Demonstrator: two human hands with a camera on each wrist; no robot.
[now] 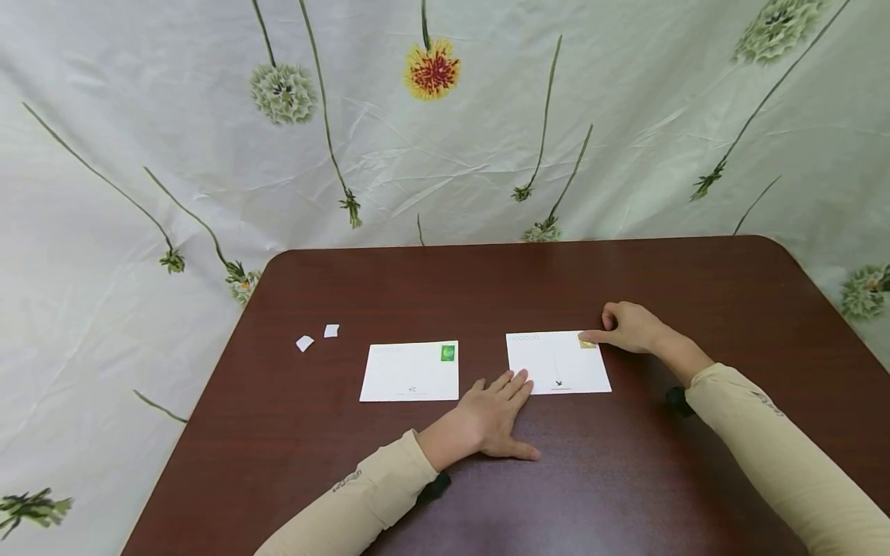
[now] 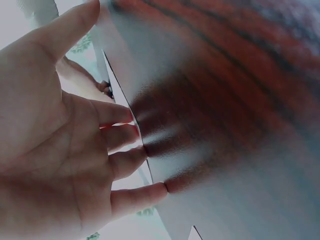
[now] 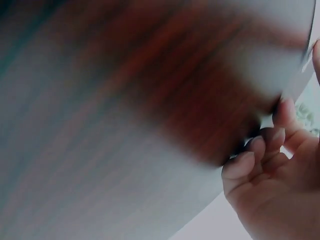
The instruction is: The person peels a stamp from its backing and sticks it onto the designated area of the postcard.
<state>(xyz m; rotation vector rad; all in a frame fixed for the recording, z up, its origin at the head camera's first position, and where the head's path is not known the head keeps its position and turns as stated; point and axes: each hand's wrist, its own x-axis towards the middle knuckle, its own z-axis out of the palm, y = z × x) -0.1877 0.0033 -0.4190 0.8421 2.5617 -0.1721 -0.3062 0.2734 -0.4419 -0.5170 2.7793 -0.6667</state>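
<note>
In the head view a white postcard (image 1: pixel 549 359) lies on the table before my hands. A gold-coloured stamp (image 1: pixel 588 344) sits at its upper right corner, partly covered by my right thumb. With the thumb stretched out, my right hand (image 1: pixel 633 327) presses on that stamp; its other fingers are curled. My left hand (image 1: pixel 494 417) lies spread, its fingertips resting on the card's lower left corner. In the left wrist view these fingers (image 2: pixel 135 200) are nearly straight. Left of that hand lies another white postcard (image 1: pixel 403 374), bearing a green stamp (image 1: pixel 448 353) at its upper right.
Two small white paper pieces, one a tilted scrap (image 1: pixel 304 343) and one a squarer scrap (image 1: pixel 331 330), lie left of the cards. The dark brown table (image 1: pixel 445 286) has rounded far corners. Behind it hangs a white flower-printed cloth (image 1: pixel 459 139).
</note>
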